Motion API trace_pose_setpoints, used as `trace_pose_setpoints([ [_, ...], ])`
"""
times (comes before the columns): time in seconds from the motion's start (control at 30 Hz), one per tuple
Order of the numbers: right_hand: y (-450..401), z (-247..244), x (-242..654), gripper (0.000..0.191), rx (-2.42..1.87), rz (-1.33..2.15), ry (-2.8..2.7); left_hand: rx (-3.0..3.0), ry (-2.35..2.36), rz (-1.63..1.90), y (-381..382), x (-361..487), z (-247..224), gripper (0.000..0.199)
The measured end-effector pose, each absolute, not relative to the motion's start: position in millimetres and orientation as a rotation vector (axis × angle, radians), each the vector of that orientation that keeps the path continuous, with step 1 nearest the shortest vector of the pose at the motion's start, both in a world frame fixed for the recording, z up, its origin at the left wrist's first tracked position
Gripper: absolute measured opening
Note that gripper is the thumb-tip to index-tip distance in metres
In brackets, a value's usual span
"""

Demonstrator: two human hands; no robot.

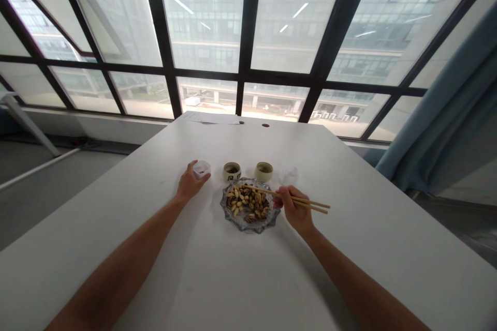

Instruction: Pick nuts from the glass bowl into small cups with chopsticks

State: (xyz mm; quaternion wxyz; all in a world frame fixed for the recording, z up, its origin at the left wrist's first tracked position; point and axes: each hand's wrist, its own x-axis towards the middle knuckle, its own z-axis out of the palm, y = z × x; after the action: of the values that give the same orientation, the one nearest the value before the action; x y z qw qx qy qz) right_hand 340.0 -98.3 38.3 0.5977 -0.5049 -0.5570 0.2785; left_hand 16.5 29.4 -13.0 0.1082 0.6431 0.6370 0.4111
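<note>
A clear scalloped glass dish (250, 227) of mixed nuts and seeds (239, 199) sits on the white table. My right hand (295, 209) is closed round a pair of wooden chopsticks (310, 201), whose tips reach over the far part of the nuts. Whether the tips pinch anything is too small to tell. To the left of the dish, my left hand (191, 182) grips a small white translucent cup (202, 168) between thumb and fingers, with a little dark matter inside. Beyond the dish stand two cream cups, the left cup (232, 171) with dark markings and the right cup (263, 171), each with dark contents.
A crumpled clear plastic piece (288, 175) lies just beyond my right hand. White paper sheets (212, 118) rest at the table's far edge, near two dark round holes. Windows rise behind the table (233, 279), and a blue curtain (438, 103) hangs at the right.
</note>
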Motion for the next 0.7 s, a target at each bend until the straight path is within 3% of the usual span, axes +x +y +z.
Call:
trace_pose_setpoints([
  [0.2,-88,28,346,0.056,-1.128,0.764,-0.962,1.835,1.796,1.262,29,16,-11,0.082],
  [0.4,-83,24,350,0.060,-1.081,0.786,-0.810,1.971,1.675,1.332,23,19,-6,0.065],
  [0.7,-79,18,355,0.059,-1.070,0.793,-0.763,2.131,1.568,1.376,23,19,-7,0.062],
])
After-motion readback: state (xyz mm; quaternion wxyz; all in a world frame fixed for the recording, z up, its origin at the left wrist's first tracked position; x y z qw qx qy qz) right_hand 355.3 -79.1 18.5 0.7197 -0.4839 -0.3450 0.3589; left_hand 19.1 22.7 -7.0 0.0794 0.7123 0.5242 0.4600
